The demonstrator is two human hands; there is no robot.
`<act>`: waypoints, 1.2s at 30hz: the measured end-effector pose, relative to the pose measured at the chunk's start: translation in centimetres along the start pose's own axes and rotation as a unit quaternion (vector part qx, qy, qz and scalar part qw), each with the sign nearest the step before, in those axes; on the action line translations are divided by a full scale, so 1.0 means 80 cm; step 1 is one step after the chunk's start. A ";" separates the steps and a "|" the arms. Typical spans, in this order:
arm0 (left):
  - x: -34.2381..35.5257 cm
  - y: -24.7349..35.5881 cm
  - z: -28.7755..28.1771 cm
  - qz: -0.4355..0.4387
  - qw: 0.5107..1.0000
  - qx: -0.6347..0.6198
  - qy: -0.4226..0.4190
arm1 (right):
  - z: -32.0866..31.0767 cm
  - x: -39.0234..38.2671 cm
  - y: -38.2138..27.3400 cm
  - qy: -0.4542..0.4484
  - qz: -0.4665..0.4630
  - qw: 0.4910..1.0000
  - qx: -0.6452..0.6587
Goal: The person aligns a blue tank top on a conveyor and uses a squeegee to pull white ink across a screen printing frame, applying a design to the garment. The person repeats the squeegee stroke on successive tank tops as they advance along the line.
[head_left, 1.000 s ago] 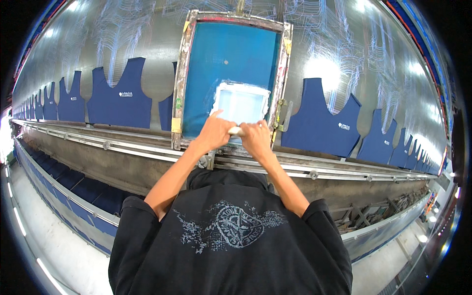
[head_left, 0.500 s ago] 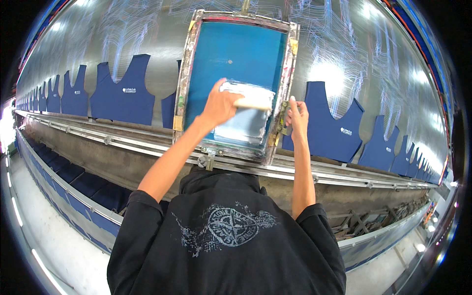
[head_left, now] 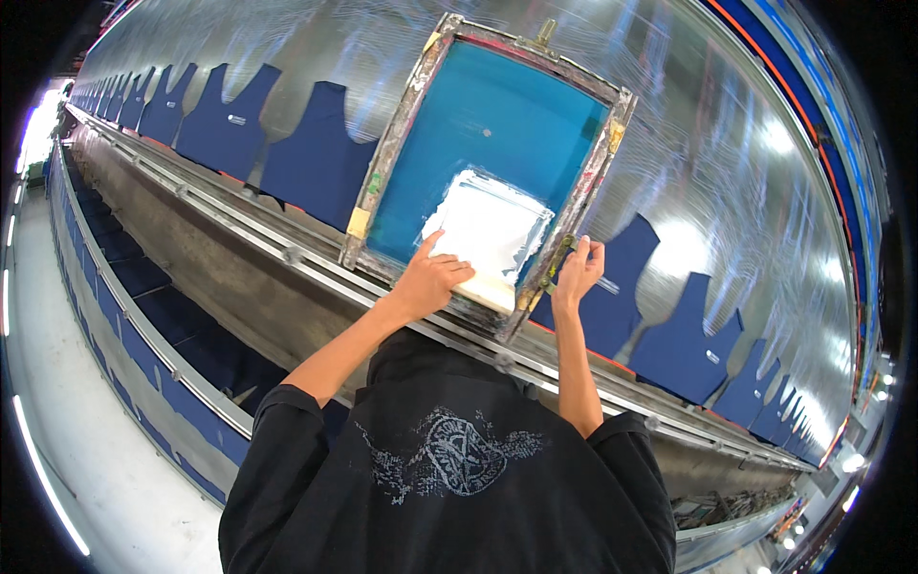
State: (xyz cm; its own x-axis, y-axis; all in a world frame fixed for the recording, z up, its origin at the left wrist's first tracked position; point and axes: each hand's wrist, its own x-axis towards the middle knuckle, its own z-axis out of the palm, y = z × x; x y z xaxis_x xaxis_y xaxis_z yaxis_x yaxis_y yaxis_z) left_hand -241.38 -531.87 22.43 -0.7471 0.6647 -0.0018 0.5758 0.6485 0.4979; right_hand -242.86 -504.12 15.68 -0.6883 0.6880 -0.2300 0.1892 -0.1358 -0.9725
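My left hand point(head_left: 430, 282) is closed on a pale squeegee point(head_left: 490, 292) at the near end of a screen-printing frame point(head_left: 381, 177), index finger pointing forward. White ink point(head_left: 488, 225) is spread over the lower part of its blue mesh point(head_left: 497, 100). My right hand point(head_left: 579, 270) is closed around a small metal fitting on the frame's right side, beside a stained bracket point(head_left: 559, 260); its exact grip is partly hidden. Navy cut fabric pieces point(head_left: 311, 163) lie along the metal table point(head_left: 736, 191) on both sides of the frame.
A metal rail point(head_left: 287, 254) runs along the table's near edge. Below it, a long shelf holds dark navy pieces point(head_left: 158, 311). A clutter of wooden scraps point(head_left: 727, 507) lies at the lower right.
My right hand has left the squeegee for the frame's right side. My left hand went forward with the squeegee, then back down to the near end. The view has rotated.
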 end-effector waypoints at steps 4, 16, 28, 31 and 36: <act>-0.065 -0.140 -0.067 0.004 1.000 0.011 0.020 | 0.155 -0.065 0.016 -0.010 -0.013 1.000 0.015; -0.063 -0.260 -0.134 0.019 0.992 -0.045 -0.116 | 0.267 -0.096 0.028 0.043 -0.072 0.938 -0.337; 0.126 -0.339 -0.167 0.073 0.990 0.036 -0.114 | 0.378 -0.092 -0.089 -0.346 -0.299 0.726 -0.513; 0.080 -0.315 -0.154 0.077 0.986 0.001 -0.147 | 0.348 -0.132 -0.039 -0.302 -0.283 0.759 -0.503; 0.030 -0.305 -0.142 0.050 0.983 -0.017 -0.178 | 0.332 -0.176 -0.050 -0.334 -0.280 0.758 -0.485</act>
State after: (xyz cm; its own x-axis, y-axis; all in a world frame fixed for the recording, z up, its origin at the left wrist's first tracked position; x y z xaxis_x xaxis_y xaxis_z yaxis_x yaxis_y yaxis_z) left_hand -260.99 -550.33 20.13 -0.5212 0.8157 -0.2511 0.6244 0.5650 0.5393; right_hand -252.53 -532.18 21.80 -0.9907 -0.1143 -0.0745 -0.0600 0.8554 -0.5146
